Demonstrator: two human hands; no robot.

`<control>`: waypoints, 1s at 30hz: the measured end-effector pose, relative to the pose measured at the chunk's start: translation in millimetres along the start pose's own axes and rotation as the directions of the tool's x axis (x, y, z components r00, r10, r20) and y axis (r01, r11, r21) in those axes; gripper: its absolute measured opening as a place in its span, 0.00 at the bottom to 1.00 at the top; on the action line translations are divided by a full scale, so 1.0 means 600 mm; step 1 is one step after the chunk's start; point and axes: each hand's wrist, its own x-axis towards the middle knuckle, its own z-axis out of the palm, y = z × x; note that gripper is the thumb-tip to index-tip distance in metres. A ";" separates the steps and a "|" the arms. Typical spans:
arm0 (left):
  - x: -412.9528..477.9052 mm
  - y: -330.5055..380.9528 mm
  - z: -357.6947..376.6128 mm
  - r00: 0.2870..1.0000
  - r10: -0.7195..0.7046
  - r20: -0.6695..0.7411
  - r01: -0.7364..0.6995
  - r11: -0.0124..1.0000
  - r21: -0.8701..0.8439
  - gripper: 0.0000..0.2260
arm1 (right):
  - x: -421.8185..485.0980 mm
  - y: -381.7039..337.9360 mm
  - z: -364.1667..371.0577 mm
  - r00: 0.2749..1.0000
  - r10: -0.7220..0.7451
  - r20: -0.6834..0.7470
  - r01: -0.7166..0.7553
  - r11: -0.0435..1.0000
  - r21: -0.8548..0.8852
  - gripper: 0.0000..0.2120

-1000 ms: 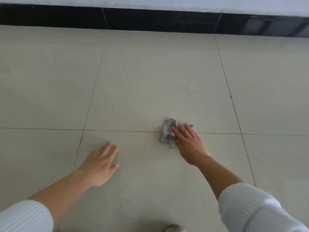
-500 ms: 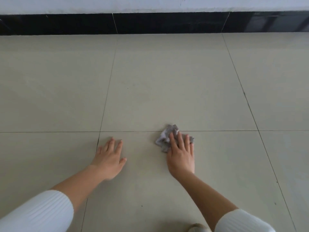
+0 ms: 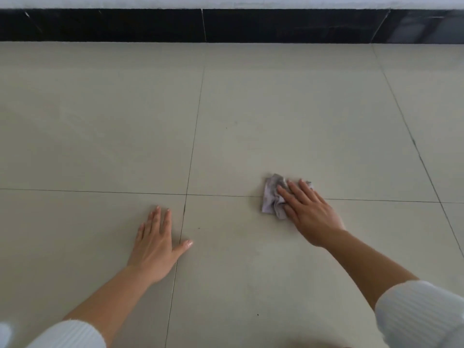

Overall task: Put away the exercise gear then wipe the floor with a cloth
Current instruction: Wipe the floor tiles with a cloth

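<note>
A crumpled grey cloth (image 3: 272,197) lies on the beige tiled floor (image 3: 276,121), across a grout line right of centre. My right hand (image 3: 307,213) presses flat on the cloth with straight fingers, covering its right part. My left hand (image 3: 157,243) rests flat on the floor to the left, fingers spread, palm down, nothing under it. No exercise gear is in view.
A black skirting strip (image 3: 226,25) runs along the far wall under a white wall (image 3: 226,1). Dark grout lines divide the large tiles. A few small dark specks (image 3: 257,314) dot the floor near me.
My right hand has slid the cloth to the right along the grout line. My left hand stays planted on the floor; the view has shifted a little.
</note>
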 end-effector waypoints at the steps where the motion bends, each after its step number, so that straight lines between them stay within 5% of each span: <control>1: 0.000 -0.005 0.001 1.000 0.008 0.000 -0.008 1.000 0.008 0.41 | 0.011 0.004 -0.005 0.993 0.119 0.022 -0.120 0.992 0.039 0.26; 4: 0.000 -0.018 0.007 1.000 0.023 -0.018 -0.023 1.000 0.015 0.39 | 0.048 -0.042 -0.019 0.920 0.385 0.080 -0.393 0.899 0.194 0.25; 7: 0.001 -0.030 0.015 0.998 0.038 -0.041 -0.038 0.999 -0.005 0.39 | 0.069 -0.123 -0.016 0.898 0.433 0.078 -0.438 0.866 0.242 0.25; 11: 0.006 -0.054 0.021 0.993 0.060 -0.099 -0.064 0.997 -0.036 0.37 | 0.070 -0.223 -0.015 0.987 0.120 0.107 -0.142 0.964 0.225 0.25; 13: 0.009 -0.063 0.024 0.987 0.095 -0.129 -0.099 0.995 -0.024 0.36 | 0.053 -0.268 -0.011 0.987 -0.135 0.087 0.121 0.981 0.151 0.24; 18: 0.043 -0.072 0.011 0.976 0.106 -0.192 -0.117 0.992 -0.046 0.32 | 0.005 -0.299 0.034 0.803 -0.580 0.136 0.581 0.813 0.038 0.23; 21: 0.068 -0.062 0.004 0.984 0.016 -0.177 -0.027 0.998 -0.058 0.30 | 0.036 -0.248 0.034 0.758 -0.642 0.117 0.649 0.761 -0.026 0.23; 26: 0.083 -0.060 0.020 0.984 0.013 -0.177 -0.035 0.992 -0.120 0.36 | 0.127 -0.129 -0.005 0.977 -0.211 0.025 0.212 0.977 -0.025 0.28; 28: 0.083 -0.063 0.027 0.981 0.012 -0.191 -0.039 0.990 -0.138 0.37 | 0.156 -0.072 -0.023 0.998 0.062 -0.028 -0.061 0.997 0.041 0.29; 30: 0.084 -0.064 0.033 0.976 0.010 -0.215 -0.043 0.988 -0.149 0.37 | 0.182 -0.037 -0.037 0.945 0.319 0.076 -0.327 0.938 0.118 0.26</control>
